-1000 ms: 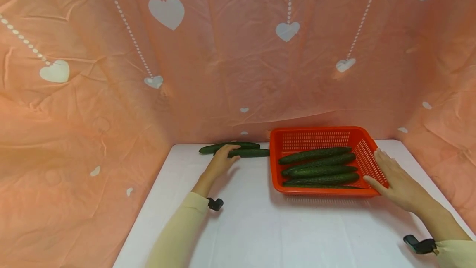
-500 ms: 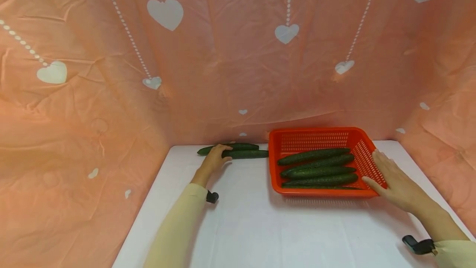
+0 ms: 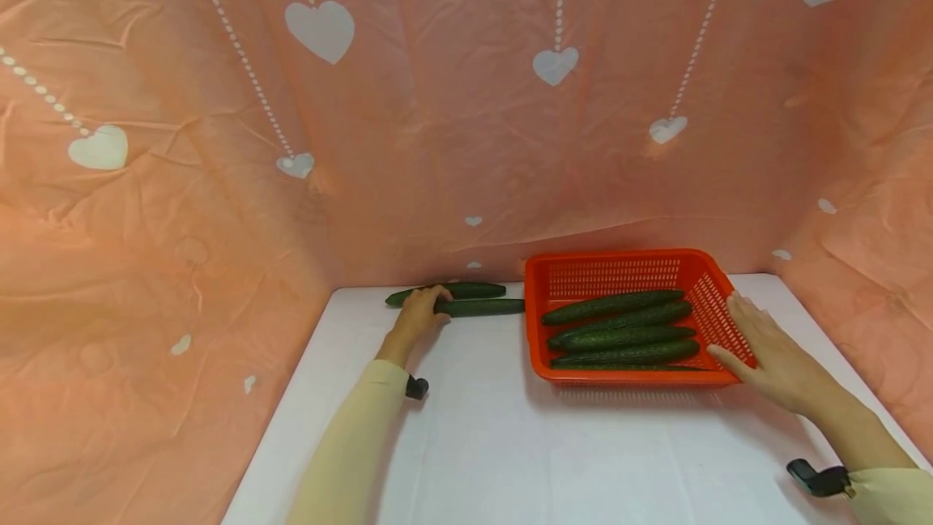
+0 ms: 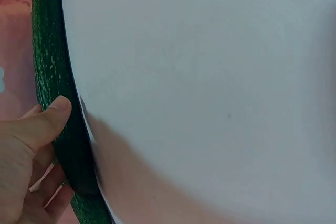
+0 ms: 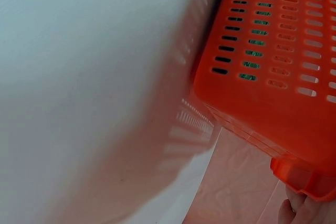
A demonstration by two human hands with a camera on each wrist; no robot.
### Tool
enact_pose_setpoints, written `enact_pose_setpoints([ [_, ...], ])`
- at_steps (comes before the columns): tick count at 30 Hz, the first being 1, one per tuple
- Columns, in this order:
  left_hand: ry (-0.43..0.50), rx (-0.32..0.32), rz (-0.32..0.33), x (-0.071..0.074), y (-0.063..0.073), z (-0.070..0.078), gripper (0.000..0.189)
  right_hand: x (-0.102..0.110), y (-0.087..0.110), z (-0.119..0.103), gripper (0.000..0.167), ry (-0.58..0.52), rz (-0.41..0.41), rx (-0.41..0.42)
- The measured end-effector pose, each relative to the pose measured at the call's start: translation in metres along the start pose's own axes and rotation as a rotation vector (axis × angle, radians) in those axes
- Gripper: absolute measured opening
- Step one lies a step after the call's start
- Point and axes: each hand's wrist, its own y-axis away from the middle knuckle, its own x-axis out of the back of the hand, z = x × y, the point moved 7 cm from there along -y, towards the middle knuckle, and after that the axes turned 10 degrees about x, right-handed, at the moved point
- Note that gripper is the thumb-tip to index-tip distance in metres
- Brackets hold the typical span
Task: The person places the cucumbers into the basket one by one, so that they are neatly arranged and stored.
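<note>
Near the table's back edge, the fingers and thumb of my left hand (image 3: 418, 314) grip the left end of a dark green cucumber (image 3: 481, 308). In the left wrist view the thumb lies on top of this cucumber (image 4: 52, 61), with the other fingers round its far side. Just behind lies a second cucumber (image 3: 477, 290), partly covered by the hand. My right hand (image 3: 780, 359) rests against the right rim of a red plastic basket (image 3: 641, 377), its fingers extended. Several cucumbers (image 3: 619, 338) lie side by side inside the basket.
The white tabletop (image 3: 496, 444) stretches in front of the basket and the loose cucumbers. A peach cloth (image 3: 437, 144) with white hearts hangs behind and at both sides. The gripped cucumber's right end meets the basket's left wall in the head view.
My left hand has moved left along the near cucumber to its end and gripped it. That cucumber now lies slightly farther from the one behind. My right hand has stayed at the basket.
</note>
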Motion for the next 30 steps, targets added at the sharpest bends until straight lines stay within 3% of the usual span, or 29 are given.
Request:
enact_pose_setpoints([
  [15, -0.004, 0.023, -0.056, 0.000, 0.003, -0.014, 0.039, 0.002, -0.001, -0.002, 0.093, -0.005, 0.009, 0.005],
  [23, 0.122, 0.032, -0.058, -0.004, 0.006, -0.021, 0.037, 0.001, -0.001, -0.002, 0.093, -0.005, 0.003, -0.001],
  [30, 0.068, 0.021, -0.048, -0.003, 0.013, -0.020, 0.039, 0.002, 0.000, -0.002, 0.094, -0.008, 0.006, 0.001],
])
